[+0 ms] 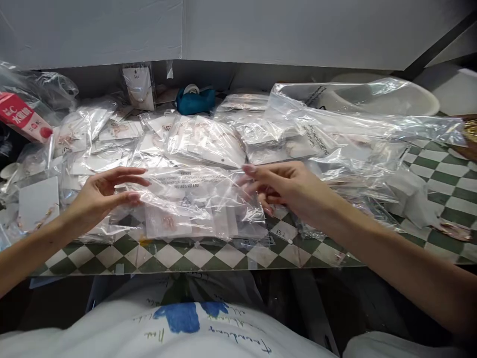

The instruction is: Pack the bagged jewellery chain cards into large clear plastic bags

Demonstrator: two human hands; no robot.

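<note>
Head view, item: printed clear bag [203, 206], flat at near ctr. of table [223, 256], btwn. both hands; legend incl. "THIS BAG IS NOT A TOY".
Bag contents: pale cards [179, 222] showing thru film, w/ pinkish bits; exact qty. unclear.
L hand [100, 191]: fingers spread, thumb apart, nothing gripped; tips at bag's L edge, contact can't tell.
R hand [286, 184]: thumb & forefinger appear to pinch bag's far R corner; other fingers curled.
Done (judged): cards inside bag; many other cards nearby also in clear film.
Left (judged): handling of this bag looks unfinished; mouth sealed or not, can't tell.
Far ctr.: bagged card pile [204, 136], close up to item.
Far L: pink carton [26, 118].
Near L: white card [39, 201] w/ chain-like pc.
Far, beyond pile: blue tape dispenser [196, 101]; upright card [138, 88] to its L.
Far R: large clear bag [331, 132], sprawled over other packets.
In the way: packets crowd bag's far side & both flanks; glare hides detail; bare checks only narrow near strip & R end.
</note>
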